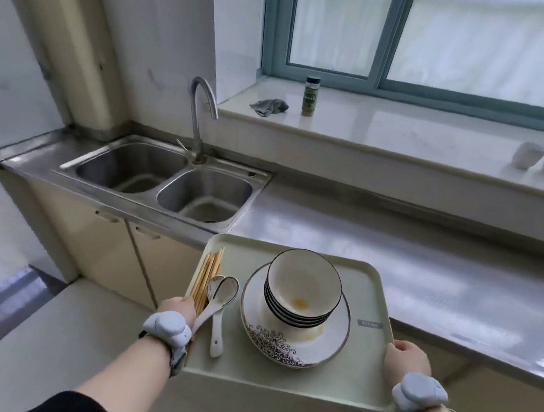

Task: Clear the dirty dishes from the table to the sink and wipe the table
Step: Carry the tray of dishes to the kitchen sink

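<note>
The dishes look gathered and on their way: a pale tray (359,349) is held in the air just short of the counter (393,252), the left hand (182,307) gripping its 9 o'clock edge and the right hand (407,359) clasping its 3 o'clock edge, thumb over the rim. On the tray a stack of bowls (304,286) sits on a patterned plate (283,344), the top bowl smeared yellow, with two spoons (220,297) and a bundle of chopsticks (208,276) at 9 o'clock of the plate. The double sink (137,200) lies at 10 o'clock of the tray and no dish shows in its basins, so unloading appears not yet begun. The table is out of view; wiping probably remains, and a grey cloth (269,106) lies on the windowsill (406,132) at 12 o'clock
</note>
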`<state>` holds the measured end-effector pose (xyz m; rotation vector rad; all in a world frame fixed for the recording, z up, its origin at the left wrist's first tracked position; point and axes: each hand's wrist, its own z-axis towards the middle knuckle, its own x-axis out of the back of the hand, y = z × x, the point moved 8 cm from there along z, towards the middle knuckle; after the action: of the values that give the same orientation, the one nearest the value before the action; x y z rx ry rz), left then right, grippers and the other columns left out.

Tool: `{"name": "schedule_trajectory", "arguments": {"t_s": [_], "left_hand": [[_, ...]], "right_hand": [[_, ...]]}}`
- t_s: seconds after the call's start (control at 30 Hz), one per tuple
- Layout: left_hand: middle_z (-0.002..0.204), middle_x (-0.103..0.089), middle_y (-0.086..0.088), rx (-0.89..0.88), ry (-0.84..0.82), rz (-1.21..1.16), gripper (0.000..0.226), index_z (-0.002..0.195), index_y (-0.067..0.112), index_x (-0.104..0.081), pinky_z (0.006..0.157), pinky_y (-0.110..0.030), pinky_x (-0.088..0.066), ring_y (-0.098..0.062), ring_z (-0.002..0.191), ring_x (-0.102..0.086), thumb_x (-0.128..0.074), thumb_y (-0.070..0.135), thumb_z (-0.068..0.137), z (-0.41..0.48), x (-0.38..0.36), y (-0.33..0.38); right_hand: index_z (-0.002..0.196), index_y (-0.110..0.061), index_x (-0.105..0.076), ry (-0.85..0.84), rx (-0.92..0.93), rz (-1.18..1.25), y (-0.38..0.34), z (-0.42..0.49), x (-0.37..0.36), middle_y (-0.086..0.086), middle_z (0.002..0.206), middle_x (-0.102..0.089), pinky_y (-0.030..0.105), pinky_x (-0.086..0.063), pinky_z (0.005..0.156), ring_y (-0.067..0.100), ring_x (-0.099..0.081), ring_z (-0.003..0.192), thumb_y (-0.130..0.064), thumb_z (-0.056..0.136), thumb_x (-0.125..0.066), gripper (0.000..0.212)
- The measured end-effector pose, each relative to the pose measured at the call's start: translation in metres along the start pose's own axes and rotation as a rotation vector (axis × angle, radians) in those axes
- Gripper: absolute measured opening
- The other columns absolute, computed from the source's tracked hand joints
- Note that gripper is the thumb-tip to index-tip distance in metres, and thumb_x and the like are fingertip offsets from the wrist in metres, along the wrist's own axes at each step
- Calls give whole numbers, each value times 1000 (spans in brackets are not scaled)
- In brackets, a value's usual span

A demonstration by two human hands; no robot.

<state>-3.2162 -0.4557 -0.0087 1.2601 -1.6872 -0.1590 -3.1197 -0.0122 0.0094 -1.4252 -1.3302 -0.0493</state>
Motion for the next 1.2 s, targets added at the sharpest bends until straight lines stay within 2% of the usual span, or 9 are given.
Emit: {"name": "schedule_trajectory", "arguments": {"t_s": [0.27, 0.4, 0.47, 0.53, 0.63, 0.77, 0.93, 1.03, 1.2], "left_hand": [[95, -63, -17, -64, -58, 132, 34, 84, 0, -60, 75, -27, -34, -29, 83, -53, -35, 19, 98, 128, -61, 141], [126, -59, -22, -135, -114, 138, 37, 120, -4, -60, 76, -25, -34, -35, 115, -57, -41, 20, 98, 177, -102, 199], [129, -58, -22, -133, -104, 144, 39, 126, -3, -56, 76, -24, -35, -34, 117, -56, -43, 20, 98, 200, -119, 218], [120, -61, -22, -125, -97, 128, 36, 116, -2, -62, 76, -27, -38, -32, 103, -59, -42, 21, 97, 203, -118, 229], [85, -59, -16, -59, -49, 184, 38, 74, 2, -58, 78, -34, -44, -26, 77, -51, -35, 21, 97, 236, -139, 253], [87, -59, -14, -45, -56, 232, 40, 81, 1, -58, 76, -29, -38, -27, 80, -53, -32, 25, 99, 276, -163, 276], [90, -60, -17, -62, -100, 293, 39, 84, -1, -58, 79, -32, -43, -34, 91, -60, -32, 24, 99, 312, -174, 304], [92, -61, -19, -70, -99, 297, 37, 82, -2, -57, 72, -29, -38, -29, 81, -54, -34, 20, 99, 326, -176, 314], [102, -65, -20, -95, -111, 445, 39, 80, 1, -57, 72, -27, -37, -26, 80, -53, -30, 20, 100, 343, -180, 328]], "right_hand": [[87, -4, -72, 45, -163, -2, -54, 116, -44, 19, 95, -69, 31, -42, 76, 36, -60, 89, -11, 90, -50, 23], [82, -2, -71, 45, -200, 50, -84, 188, -64, 21, 90, -70, 34, -48, 75, 37, -63, 88, -8, 87, -50, 23], [82, -1, -70, 33, -237, 47, -91, 221, -70, 21, 91, -69, 33, -46, 75, 35, -62, 85, -8, 88, -50, 22], [83, 0, -69, 29, -226, 48, -107, 224, -70, 22, 92, -69, 33, -47, 77, 35, -62, 87, -7, 88, -49, 23], [85, 3, -69, 48, -246, 53, -122, 266, -78, 24, 94, -68, 36, -48, 80, 37, -62, 91, -7, 89, -48, 23], [96, 1, -68, 55, -268, 41, -140, 308, -94, 23, 102, -68, 41, -49, 88, 40, -61, 97, -8, 90, -49, 22], [102, -6, -68, 64, -307, -6, -158, 338, -119, 18, 105, -68, 32, -44, 79, 33, -56, 87, -10, 91, -49, 23], [99, -6, -68, 54, -320, -16, -161, 346, -129, 18, 103, -68, 29, -42, 75, 31, -53, 81, -11, 91, -48, 22], [105, -6, -69, 79, -338, -40, -171, 358, -137, 19, 107, -68, 30, -42, 75, 38, -61, 96, -10, 91, -47, 26]]}}
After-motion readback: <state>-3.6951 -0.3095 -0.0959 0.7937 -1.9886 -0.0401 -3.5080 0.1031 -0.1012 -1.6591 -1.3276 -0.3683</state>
